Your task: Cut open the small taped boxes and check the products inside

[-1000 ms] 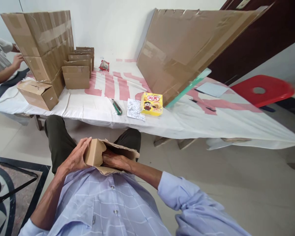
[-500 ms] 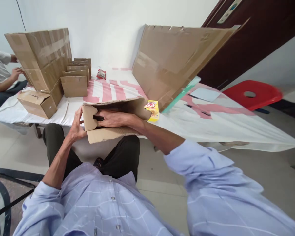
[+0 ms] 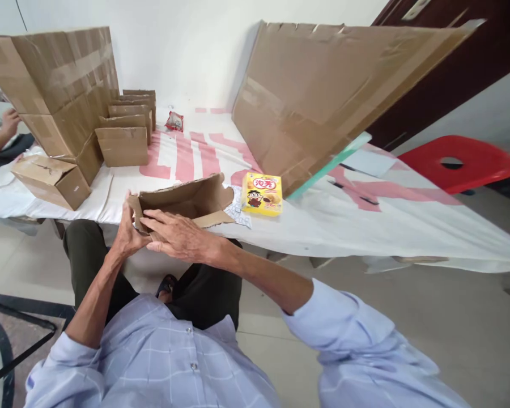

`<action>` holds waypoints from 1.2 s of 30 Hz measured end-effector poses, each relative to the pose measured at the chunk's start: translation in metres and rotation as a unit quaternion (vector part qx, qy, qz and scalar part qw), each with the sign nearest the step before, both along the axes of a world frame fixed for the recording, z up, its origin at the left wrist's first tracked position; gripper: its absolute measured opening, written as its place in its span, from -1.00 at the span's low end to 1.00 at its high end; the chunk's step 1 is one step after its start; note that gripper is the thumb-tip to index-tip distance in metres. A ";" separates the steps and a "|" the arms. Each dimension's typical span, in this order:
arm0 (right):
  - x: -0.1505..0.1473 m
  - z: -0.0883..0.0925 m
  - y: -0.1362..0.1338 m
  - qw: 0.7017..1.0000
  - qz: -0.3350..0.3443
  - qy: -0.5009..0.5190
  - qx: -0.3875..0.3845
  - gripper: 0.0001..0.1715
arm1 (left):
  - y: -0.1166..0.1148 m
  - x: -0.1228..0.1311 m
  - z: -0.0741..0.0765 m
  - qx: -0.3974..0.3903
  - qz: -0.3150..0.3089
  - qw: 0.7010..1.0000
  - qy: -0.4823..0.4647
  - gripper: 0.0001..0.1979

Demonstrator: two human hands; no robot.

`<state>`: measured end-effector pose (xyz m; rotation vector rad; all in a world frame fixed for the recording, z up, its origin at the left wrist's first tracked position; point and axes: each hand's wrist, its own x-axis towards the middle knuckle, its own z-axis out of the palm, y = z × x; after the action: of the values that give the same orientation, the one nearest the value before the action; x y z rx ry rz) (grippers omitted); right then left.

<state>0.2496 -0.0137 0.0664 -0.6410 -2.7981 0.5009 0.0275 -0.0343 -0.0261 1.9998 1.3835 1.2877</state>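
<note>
An open cardboard box point(image 3: 191, 203) lies tilted at the table's front edge, its hollow inside facing up and toward me. My left hand point(image 3: 130, 235) grips its left end, with the thumb low and the fingers up along the end panel. Across the box's near left corner lies my right hand point(image 3: 181, 235); its fingers reach over the edge and its thumb is below, close to my left thumb. Just right of the box sits a yellow snack box point(image 3: 262, 194) with a cartoon figure. A patterned white packet point(image 3: 238, 209) shows between the two boxes.
Stacked taped cartons point(image 3: 63, 73) and a row of small open boxes point(image 3: 123, 146) stand at left, with a closed small carton point(image 3: 53, 178) before them. A red packet point(image 3: 174, 121) lies behind. A large cardboard sheet point(image 3: 323, 96) leans at right, near a red stool point(image 3: 459, 161). Another person's hand point(image 3: 11, 122) shows far left.
My right hand has come out of the cardboard box and now lies over its near left corner. The box has tipped and shifted slightly left, uncovering the yellow box and white packet.
</note>
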 end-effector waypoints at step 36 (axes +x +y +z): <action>0.091 -0.025 0.022 0.987 -0.058 0.148 0.003 -0.67 | 0.020 0.006 0.002 -0.102 0.011 0.992 -0.071 -0.18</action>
<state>0.3410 0.0083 0.0419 -0.6632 -2.4686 0.5168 0.0339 -0.0139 -0.0244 1.7293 1.4101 1.2194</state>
